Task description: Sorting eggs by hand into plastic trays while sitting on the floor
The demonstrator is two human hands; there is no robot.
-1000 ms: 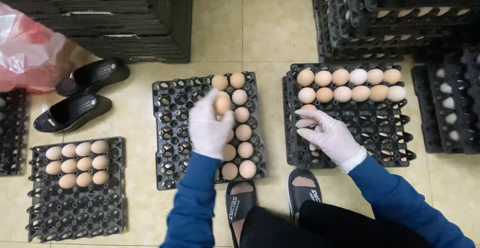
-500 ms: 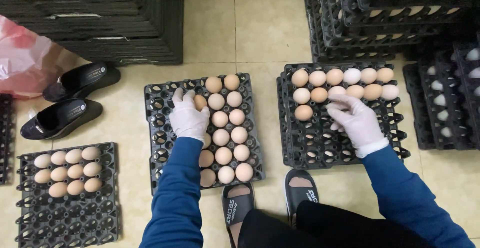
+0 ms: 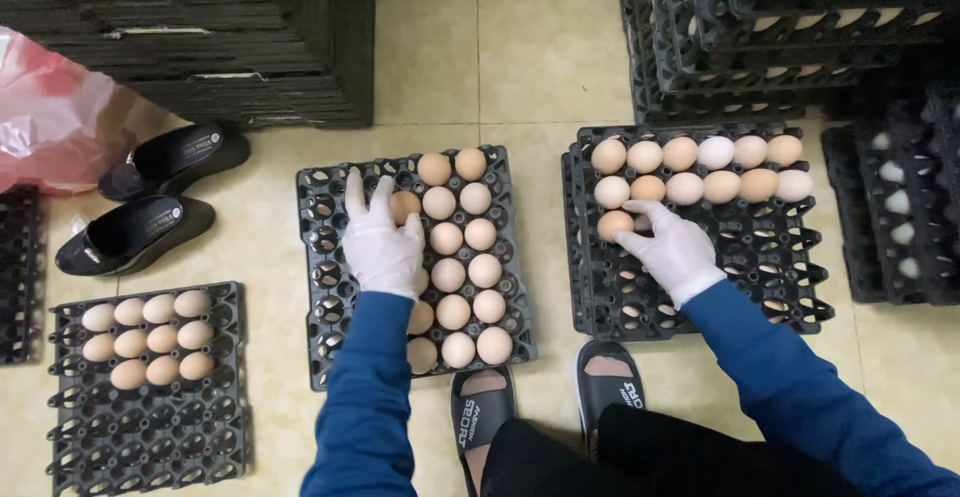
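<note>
Step in hand: placing eggs into trays on the floor. Left hand (image 3: 383, 242) lies flat, open, on the middle tray (image 3: 320, 287), touching an egg (image 3: 404, 205) at its 1 o'clock. Right hand (image 3: 676, 249) pinches a brown egg (image 3: 614, 225) at 9 o'clock in the right tray (image 3: 790, 277). Releasing it would call for a seated cup.

An egg-packing storeroom: tall stacks of black plastic egg trays (image 3: 200, 37) line the walls, filled stacks (image 3: 780, 27) stand at right, and part-filled trays (image 3: 320, 287) of brown eggs (image 3: 468, 257) lie across the cream tiled floor (image 3: 520, 47).
</note>
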